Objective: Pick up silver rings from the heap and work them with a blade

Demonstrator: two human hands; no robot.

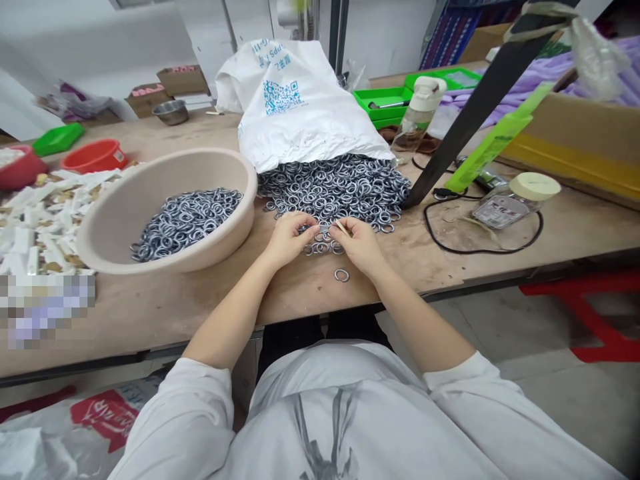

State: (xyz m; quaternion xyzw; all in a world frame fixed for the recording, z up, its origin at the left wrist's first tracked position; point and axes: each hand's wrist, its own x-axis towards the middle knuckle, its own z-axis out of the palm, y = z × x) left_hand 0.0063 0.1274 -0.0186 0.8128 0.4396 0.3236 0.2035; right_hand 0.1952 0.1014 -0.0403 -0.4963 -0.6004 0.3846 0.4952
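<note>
evidently, right hand (358,244) pinches a pale stick (343,228); grip of left hand (293,239), cannot tell. rings (333,190) look stiff, slick, light singly; likely best taken by the rim.

Grey rings (335,190) in loose heaps

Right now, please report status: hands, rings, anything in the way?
Left hand, right hand close together; right holds pale stick. Grey metallic rings heaped just beyond. White sack covers heap's far side.
</note>
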